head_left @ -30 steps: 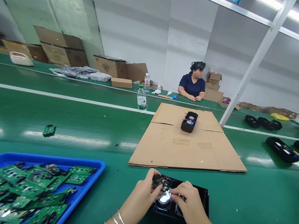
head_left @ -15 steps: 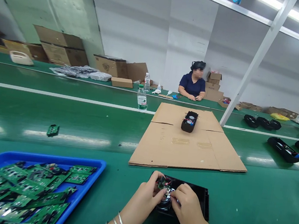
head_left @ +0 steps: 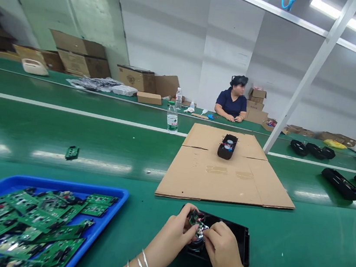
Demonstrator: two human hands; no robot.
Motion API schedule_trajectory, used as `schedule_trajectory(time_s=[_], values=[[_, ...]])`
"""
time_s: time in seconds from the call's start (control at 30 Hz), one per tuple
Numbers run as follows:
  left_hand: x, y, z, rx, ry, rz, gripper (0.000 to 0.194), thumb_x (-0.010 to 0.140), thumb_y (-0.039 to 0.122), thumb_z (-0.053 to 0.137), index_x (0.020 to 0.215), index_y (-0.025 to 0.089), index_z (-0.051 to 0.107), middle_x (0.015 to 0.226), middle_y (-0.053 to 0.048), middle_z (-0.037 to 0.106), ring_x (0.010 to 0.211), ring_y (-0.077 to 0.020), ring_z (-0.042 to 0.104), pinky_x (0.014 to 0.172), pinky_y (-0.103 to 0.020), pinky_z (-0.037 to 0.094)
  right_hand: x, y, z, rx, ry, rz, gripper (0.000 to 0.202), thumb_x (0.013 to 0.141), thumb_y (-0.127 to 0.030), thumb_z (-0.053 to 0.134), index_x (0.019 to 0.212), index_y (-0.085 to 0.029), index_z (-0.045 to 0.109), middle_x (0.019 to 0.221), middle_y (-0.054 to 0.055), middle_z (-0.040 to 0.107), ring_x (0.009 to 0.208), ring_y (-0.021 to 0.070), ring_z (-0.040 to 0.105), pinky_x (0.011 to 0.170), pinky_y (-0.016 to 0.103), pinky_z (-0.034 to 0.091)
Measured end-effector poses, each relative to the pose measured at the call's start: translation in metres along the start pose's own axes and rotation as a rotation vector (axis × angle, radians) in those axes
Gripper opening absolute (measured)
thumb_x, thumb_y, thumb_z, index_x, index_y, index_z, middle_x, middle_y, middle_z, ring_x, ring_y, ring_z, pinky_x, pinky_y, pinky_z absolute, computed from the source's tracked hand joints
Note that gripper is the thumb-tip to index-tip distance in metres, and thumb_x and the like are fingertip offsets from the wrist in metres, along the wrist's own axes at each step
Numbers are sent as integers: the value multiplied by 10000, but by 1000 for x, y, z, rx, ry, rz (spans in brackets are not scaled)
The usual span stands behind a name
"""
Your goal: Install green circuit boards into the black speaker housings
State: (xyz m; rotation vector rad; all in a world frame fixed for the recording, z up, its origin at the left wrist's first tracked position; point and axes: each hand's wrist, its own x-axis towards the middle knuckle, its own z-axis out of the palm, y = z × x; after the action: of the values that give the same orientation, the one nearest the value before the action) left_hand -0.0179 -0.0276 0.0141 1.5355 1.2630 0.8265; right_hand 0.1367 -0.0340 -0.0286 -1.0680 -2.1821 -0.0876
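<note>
Left hand (head_left: pixel 171 237) and right hand (head_left: pixel 223 249) met over an open black speaker housing (head_left: pixel 242 238) on the green surface (head_left: pixel 294 249).
The left pinched a small green circuit board (head_left: pixel 193 218) between thumb and bent fingers, above the housing's left part; the right's fingers curled inward beside the board, their grip too hidden to tell.

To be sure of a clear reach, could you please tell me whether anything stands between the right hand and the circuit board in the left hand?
Nothing visible does: the left hand holds the circuit board over the black casing, and the right hand is close beside it; whether they touch is unclear.
</note>
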Motion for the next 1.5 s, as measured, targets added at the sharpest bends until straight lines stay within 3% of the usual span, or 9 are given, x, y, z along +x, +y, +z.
schedule_trajectory(time_s=[0.27, 0.47, 0.57, 0.7, 0.93, 1.17, 1.3, 1.4, 1.5], values=[[-1, 1, -1, 177, -70, 56, 164, 781, 239, 371, 932, 219, 432, 543, 43, 549, 539, -173, 600, 543, -256, 447, -1, -10, 2, -303, 91, -238, 356, 868, -42, 302, 599, -155, 507, 558, 20, 447, 525, 147, 343, 507, 291, 212], [-8, 9, -2, 415, -161, 179, 212, 822, 171, 306, 965, 216, 455, 646, 10, 593, 586, -165, 601, 564, -232, 424, -9, -3, 9, -244, 45, -24, 274, 866, -138, 389, 610, -185, 475, 589, 5, 466, 521, 148, 402, 499, 273, 278], [-8, 10, -3, 420, -199, 229, 230, 823, 143, 296, 966, 215, 462, 676, 6, 612, 597, -155, 597, 565, -217, 419, -8, -1, 6, -133, -100, 152, 42, 787, -143, 510, 768, -178, 525, 718, 17, 518, 605, 164, 491, 526, 266, 367], [-7, 10, -4, 398, -233, 258, 237, 829, 124, 294, 958, 215, 471, 589, 39, 568, 556, -131, 571, 566, -193, 414, 1, -3, -7, 133, -301, 352, 203, 721, -75, 567, 885, -192, 540, 832, 3, 512, 701, 142, 543, 600, 234, 435], [-4, 7, -3, 345, -217, 215, 187, 843, 178, 303, 932, 211, 464, 462, 84, 421, 432, -123, 482, 475, -189, 378, 4, -7, -11, 175, -364, 388, 76, 785, -113, 507, 827, -170, 535, 827, 21, 493, 707, 150, 518, 617, 261, 439], [-3, 6, -1, 289, -195, 135, 169, 819, 195, 330, 911, 217, 470, 502, 73, 489, 410, -124, 513, 478, -205, 402, 8, -6, -13, 121, -428, 405, 76, 781, -137, 518, 838, -177, 548, 850, 32, 527, 735, 166, 531, 641, 277, 443], [-5, 6, -2, 221, -110, 79, 157, 807, 202, 356, 929, 211, 454, 505, 59, 531, 501, -153, 604, 543, -226, 447, 18, 0, -34, 191, -512, 398, 457, 665, -263, 693, 1083, -205, 517, 1021, 48, 540, 921, 204, 530, 798, 321, 439], [-6, 7, -3, 203, -63, 56, 138, 805, 210, 364, 914, 214, 450, 516, 55, 539, 516, -160, 618, 537, -233, 455, 17, 10, -45, 75, -611, 297, 955, 480, -449, 784, 1302, -218, 357, 1321, 135, 357, 1206, 346, 309, 976, 506, 264], [-4, 6, -4, 175, -44, 38, 127, 802, 236, 373, 903, 211, 446, 515, 55, 529, 521, -170, 624, 510, -236, 453, 10, 18, -43, -19, -749, 258, 1157, 412, -464, 795, 1381, -215, 213, 1411, 187, 208, 1252, 419, 197, 968, 618, 144]])
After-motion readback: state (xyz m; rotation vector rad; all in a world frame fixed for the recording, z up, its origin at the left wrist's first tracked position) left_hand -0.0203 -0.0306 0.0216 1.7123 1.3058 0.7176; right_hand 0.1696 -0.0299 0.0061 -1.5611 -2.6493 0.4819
